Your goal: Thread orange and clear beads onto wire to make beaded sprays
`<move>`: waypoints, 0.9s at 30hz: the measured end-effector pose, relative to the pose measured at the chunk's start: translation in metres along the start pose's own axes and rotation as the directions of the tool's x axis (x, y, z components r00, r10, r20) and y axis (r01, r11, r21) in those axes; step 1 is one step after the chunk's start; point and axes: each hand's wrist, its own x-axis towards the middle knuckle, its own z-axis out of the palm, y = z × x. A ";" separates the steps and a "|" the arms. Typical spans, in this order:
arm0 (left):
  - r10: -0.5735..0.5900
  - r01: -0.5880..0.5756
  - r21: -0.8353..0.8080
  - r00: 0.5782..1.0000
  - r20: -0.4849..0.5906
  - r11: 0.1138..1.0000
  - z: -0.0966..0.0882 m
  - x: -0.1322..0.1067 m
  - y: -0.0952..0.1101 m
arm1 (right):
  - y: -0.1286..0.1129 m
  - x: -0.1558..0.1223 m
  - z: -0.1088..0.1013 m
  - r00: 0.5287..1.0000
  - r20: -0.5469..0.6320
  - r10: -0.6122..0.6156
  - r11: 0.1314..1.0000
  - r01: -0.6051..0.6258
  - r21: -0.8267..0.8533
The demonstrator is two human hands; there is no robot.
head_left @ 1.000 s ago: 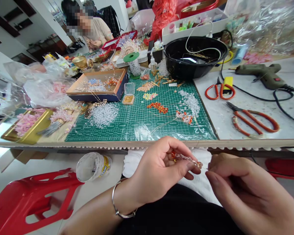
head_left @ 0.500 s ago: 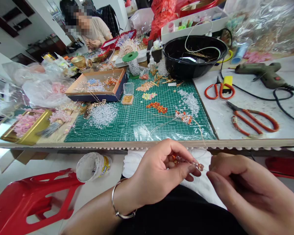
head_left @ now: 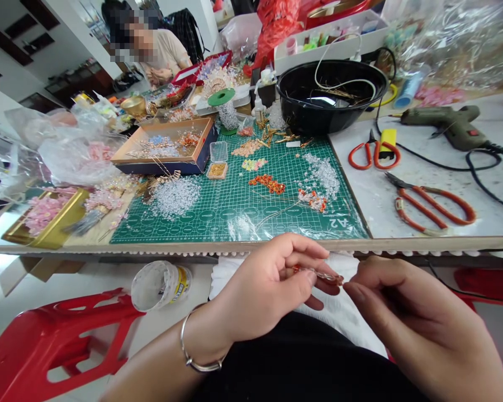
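Just below the table edge, my left hand (head_left: 268, 290) holds a beaded wire strand (head_left: 329, 277) with orange and clear beads between thumb and fingers. Part of the strand is hidden in the palm. My right hand (head_left: 419, 318) is closed in a pinch at the strand's right end, its thumb and forefinger pressed together. The wire there is too fine to make out clearly. Above my hands, a spray of orange and clear beads (head_left: 314, 199) lies on the green cutting mat (head_left: 230, 195), near orange beads (head_left: 268, 184) and loose clear beads (head_left: 323, 176).
Right of the mat lie red-handled pliers (head_left: 431, 204), small red-handled cutters (head_left: 373, 153) and a glue gun (head_left: 452, 125). A black basin (head_left: 318, 117) stands behind. At left are a shallow box (head_left: 163, 162) and a red stool (head_left: 67, 335). A person sits across the table.
My right hand has moved slightly left, close against the strand's end. My left thumb has drawn back along the strand. The thin wire that arched above my hands no longer shows.
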 end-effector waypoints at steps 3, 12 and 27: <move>-0.041 0.046 0.081 0.997 -0.063 0.996 -0.001 0.001 0.003 | 0.004 0.000 0.000 0.999 0.021 -0.037 0.999 0.038 -0.031; 0.003 0.003 0.099 0.998 -0.061 0.995 0.009 -0.001 0.006 | 0.019 -0.001 0.000 0.973 0.136 0.184 0.935 -0.216 0.280; -0.008 0.012 0.080 0.998 -0.054 0.997 0.010 -0.003 0.005 | 0.010 -0.001 0.000 0.990 0.083 -0.110 0.994 0.109 0.017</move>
